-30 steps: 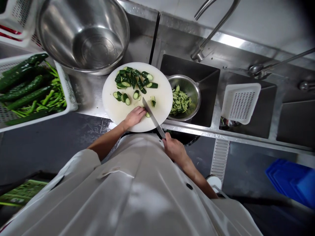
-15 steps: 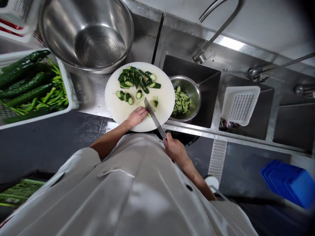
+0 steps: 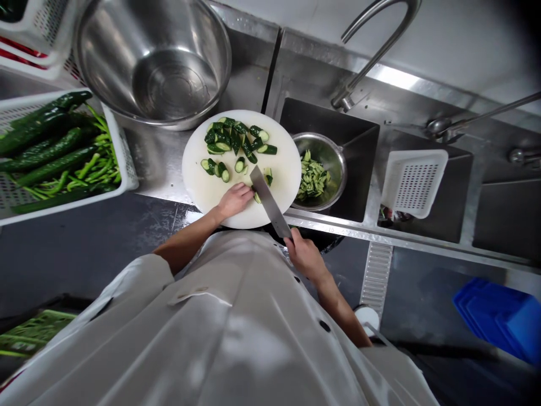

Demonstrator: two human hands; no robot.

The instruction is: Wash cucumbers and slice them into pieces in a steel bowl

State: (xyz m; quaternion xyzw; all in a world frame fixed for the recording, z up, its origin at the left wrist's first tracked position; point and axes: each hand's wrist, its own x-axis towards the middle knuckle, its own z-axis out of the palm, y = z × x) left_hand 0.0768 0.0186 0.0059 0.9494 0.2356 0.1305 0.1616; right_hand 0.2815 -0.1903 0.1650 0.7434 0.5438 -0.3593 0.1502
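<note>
My right hand (image 3: 305, 254) grips the handle of a cleaver (image 3: 270, 204), its broad blade slanting up and left over the round white cutting board (image 3: 198, 194). On the board my left hand (image 3: 235, 200) is closed, its fingers curled over a cucumber piece (image 3: 257, 198) that peeks out beside the blade; most of that piece is hidden. Just right of the blade tip lies a small cut piece (image 3: 268, 176). Several dark green cucumber chunks (image 3: 234, 135) cluster at the board's far side, with a few more (image 3: 214, 168) nearer to my left hand.
A steel bowl of sliced green pieces (image 3: 313, 176) stands in the sink, right of the board. Behind on the left is a large steel basin (image 3: 169, 84). A white basket (image 3: 127, 163) holds whole cucumbers and green peppers. Over the sinks arches a faucet (image 3: 367, 67).
The cleaver blade has tilted so more of its flat side shows, and its tip has moved slightly right. My right hand has shifted a little right; my left hand stays in place.
</note>
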